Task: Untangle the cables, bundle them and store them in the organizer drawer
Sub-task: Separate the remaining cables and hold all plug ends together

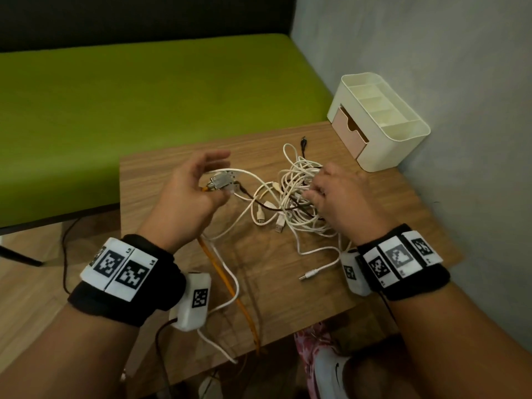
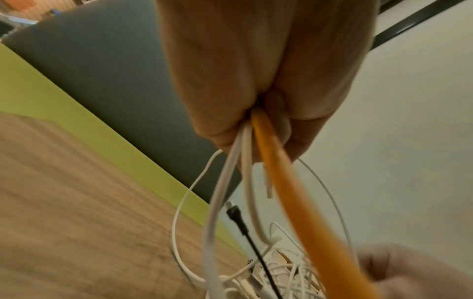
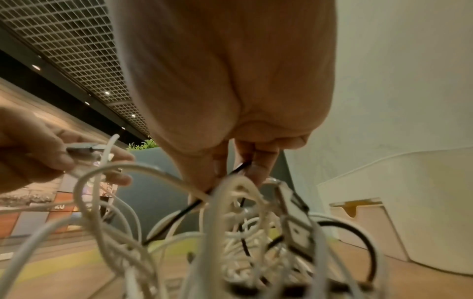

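A tangle of white cables (image 1: 299,197) lies mid-table, with a black cable (image 3: 179,212) threaded through it. My left hand (image 1: 214,178) is raised left of the tangle. It grips an orange cable (image 1: 227,283), some white cables (image 2: 225,182) and a cluster of connectors (image 1: 221,181). My right hand (image 1: 319,188) rests on top of the tangle, and its fingertips (image 3: 256,168) pinch the black cable. The cream organizer (image 1: 377,119) stands at the table's far right corner, its pink drawer (image 1: 349,131) slightly pulled out.
The small wooden table (image 1: 288,298) stands against a grey wall (image 1: 460,110) on the right. A green bench (image 1: 144,110) runs behind and to the left. A loose white plug (image 1: 309,275) lies near the front edge. The orange cable hangs over that edge.
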